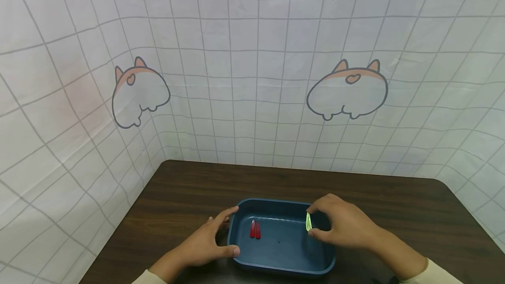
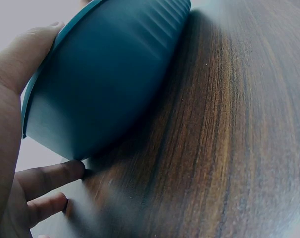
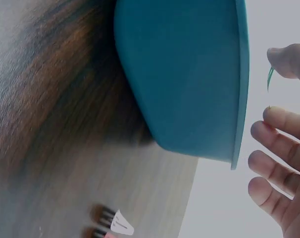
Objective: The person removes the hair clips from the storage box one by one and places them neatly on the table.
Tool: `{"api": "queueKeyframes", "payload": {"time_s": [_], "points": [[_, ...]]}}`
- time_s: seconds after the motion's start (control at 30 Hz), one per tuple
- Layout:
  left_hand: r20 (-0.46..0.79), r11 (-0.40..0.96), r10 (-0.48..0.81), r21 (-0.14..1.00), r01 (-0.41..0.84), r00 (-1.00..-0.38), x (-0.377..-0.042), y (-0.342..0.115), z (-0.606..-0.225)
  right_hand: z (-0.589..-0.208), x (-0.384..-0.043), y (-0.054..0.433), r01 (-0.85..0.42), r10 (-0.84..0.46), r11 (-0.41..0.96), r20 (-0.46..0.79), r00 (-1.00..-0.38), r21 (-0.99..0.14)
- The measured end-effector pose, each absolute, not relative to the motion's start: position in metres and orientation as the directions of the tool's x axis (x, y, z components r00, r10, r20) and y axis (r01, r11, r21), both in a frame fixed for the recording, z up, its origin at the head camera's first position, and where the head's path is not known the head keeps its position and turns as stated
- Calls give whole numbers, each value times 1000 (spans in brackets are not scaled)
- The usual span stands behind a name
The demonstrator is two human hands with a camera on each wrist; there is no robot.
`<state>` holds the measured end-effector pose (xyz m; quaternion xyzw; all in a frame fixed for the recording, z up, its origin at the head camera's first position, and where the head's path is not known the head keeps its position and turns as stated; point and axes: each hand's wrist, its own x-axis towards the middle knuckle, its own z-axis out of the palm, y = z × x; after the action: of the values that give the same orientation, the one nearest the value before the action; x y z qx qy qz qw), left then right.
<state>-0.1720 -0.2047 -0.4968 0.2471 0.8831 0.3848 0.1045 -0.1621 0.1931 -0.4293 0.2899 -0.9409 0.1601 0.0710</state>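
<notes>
A blue plastic tray stands on the table. My left hand holds its left end, the thumb on the near rim and the index finger reaching the far-left corner. The left wrist view shows the thumb at the rim and other fingers by the lower corner. Two red snap hair clips lie side by side in the tray's left part. Above its right end, my right hand pinches a yellow-green hair clip between thumb and fingertips. From the right wrist, that clip appears as a thin green sliver above rim height.
Dark wood-grain table surrounds the tray. In the right wrist view, small dark-toothed pieces, one with a white end and one pinkish, lie on the table near the tray. A white gridded cloth hangs behind and at the sides.
</notes>
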Motion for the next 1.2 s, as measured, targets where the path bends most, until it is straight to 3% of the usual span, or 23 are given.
{"api": "queueKeyframes", "payload": {"time_s": [0.73, 1.2], "points": [[17, 570, 523, 737, 364, -852, -173, -206, -499, -422, -156, 225, -514, -460, 823, 245, -853, -244], [20, 568, 522, 738, 365, -853, -171, -205, -496, -428, -155, 252, -574, -503, 776, 294, -813, -260]]}}
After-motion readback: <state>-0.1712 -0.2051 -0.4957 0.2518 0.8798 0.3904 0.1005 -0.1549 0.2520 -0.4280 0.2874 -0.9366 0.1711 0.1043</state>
